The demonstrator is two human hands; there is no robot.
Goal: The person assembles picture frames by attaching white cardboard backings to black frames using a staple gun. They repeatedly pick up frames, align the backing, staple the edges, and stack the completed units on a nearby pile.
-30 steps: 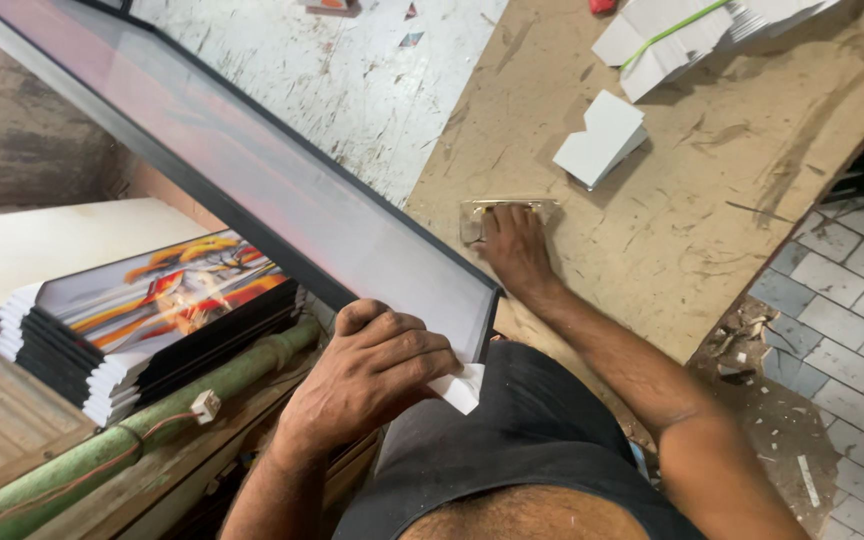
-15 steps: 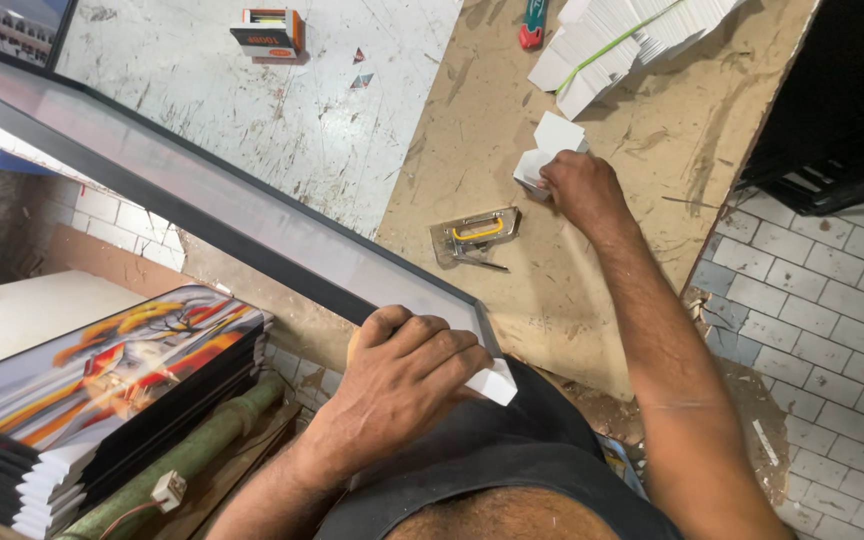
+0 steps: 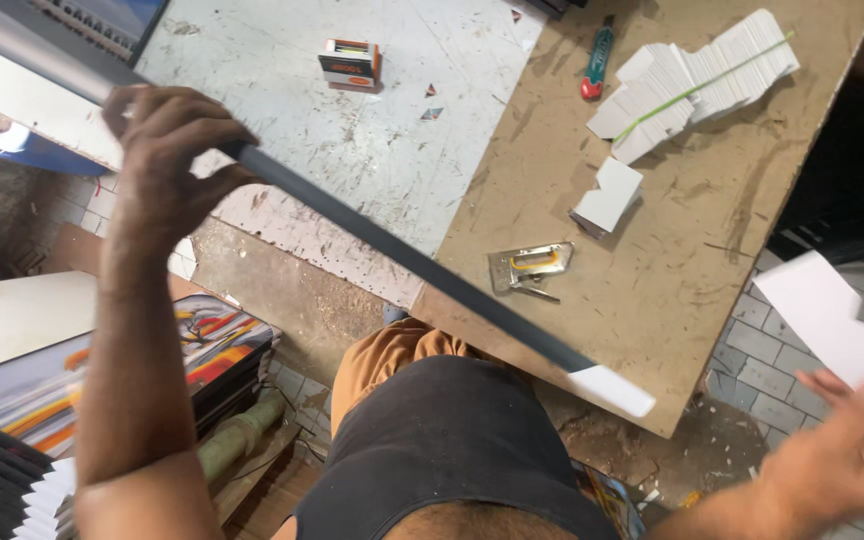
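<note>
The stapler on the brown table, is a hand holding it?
No, the metal stapler lies alone on the brown table; the left hand grips the dark frame and the right hand holds a white card.

Left hand (image 3: 167, 150) raised, fingers curled in a grip, right hand (image 3: 847, 450) low, blurred, fingers pinched.

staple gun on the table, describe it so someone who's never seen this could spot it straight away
Start at the brown worktable on the right half of the view. Near its front edge, just past the dark frame that the left hand holds, lies the staple gun. It is the only bare metal tool there, silver with a yellow insert, unlike the white card pieces beside it.
</note>
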